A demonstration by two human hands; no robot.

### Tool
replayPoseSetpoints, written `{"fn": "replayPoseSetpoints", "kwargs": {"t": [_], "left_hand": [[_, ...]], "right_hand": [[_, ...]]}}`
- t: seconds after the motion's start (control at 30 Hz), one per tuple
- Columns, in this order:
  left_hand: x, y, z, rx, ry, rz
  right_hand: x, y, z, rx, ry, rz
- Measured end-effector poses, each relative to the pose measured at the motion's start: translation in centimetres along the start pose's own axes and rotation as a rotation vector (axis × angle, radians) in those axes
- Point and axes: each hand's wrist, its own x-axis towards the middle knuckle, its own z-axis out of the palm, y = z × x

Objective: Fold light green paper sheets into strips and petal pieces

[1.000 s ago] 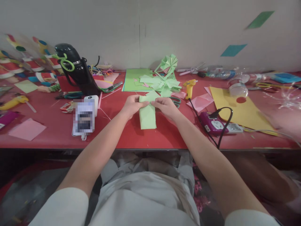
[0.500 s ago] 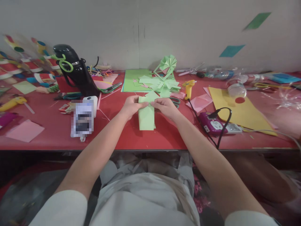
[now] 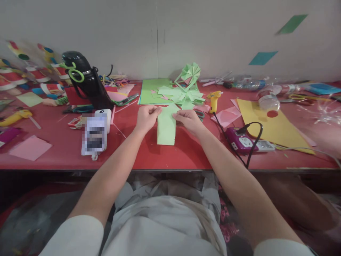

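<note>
Head view, single camera, looking down over the person's lap at a red counter (image 3: 186, 154) set against a pale wall.

Left hand (image 3: 146, 117): fingers closed in a pinch on the upper left edge of a green paper strip (image 3: 166, 131). Forearm runs in from lower left.

Right hand (image 3: 188, 120): fingers curled down and pinched on the strip's upper right edge, knuckles up. The two hands sit just apart, with the paper's top between them.

Green paper strip: long, narrow, lying flat on the counter at centre, long axis pointing toward the person. Lower end free and near the counter's front edge. The upper end, at the fingertips, looks creased; the exact fold cannot be told.

Behind the hands: a heap of folded green pieces (image 3: 183, 95) lying partly over a flat green sheet (image 3: 150, 91), with a pleated green fan shape (image 3: 190, 72) standing upright at the back.

Right of the hands: green-handled scissors (image 3: 199, 113), partly hidden by the right hand; a yellow glue gun (image 3: 214, 99); pink paper (image 3: 226, 116); a purple power strip (image 3: 239, 140) with a black cable (image 3: 253, 142) plugged in; a yellow sheet (image 3: 277, 128).

Left of the hands: a phone (image 3: 94, 137), screen blurred; a black flask (image 3: 85, 80); a pink square (image 3: 30, 147).
</note>
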Motion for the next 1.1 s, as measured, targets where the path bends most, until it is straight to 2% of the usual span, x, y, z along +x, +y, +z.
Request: {"fn": "replayPoseSetpoints", "kwargs": {"t": [0.07, 0.2, 0.37, 0.47, 0.53, 0.7, 0.83, 0.9, 1.1], "left_hand": [[-0.01, -0.06, 0.04, 0.016, -0.014, 0.027], [-0.21, 0.05, 0.26, -0.108, -0.162, -0.143], [-0.51, 0.29, 0.47, -0.123, -0.121, -0.201], [-0.61, 0.29, 0.58, -0.132, -0.189, -0.234], [-0.58, 0.15, 0.67, -0.129, -0.211, -0.237], [-0.51, -0.21, 0.83, -0.073, -0.153, -0.186], [-0.75, -0.12, 0.95, -0.165, -0.308, -0.174], [-0.85, -0.10, 1.00, -0.179, -0.338, -0.193], [-0.93, -0.13, 0.83, -0.039, -0.231, -0.176]], "right_hand": [[0.09, 0.15, -0.06, -0.008, 0.028, -0.022], [0.25, 0.43, -0.22, -0.033, 0.085, -0.052], [0.38, 0.35, -0.05, -0.071, 0.171, -0.138], [0.37, 0.17, -0.05, -0.062, 0.212, -0.176], [0.39, 0.09, -0.10, -0.049, 0.225, -0.194], [0.65, 0.15, -0.16, -0.098, 0.278, -0.210], [0.86, 0.23, -0.29, -0.081, 0.281, -0.220], [0.90, 0.22, -0.40, -0.070, 0.279, -0.227], [0.99, 0.14, -0.69, -0.028, 0.291, -0.253]]}}
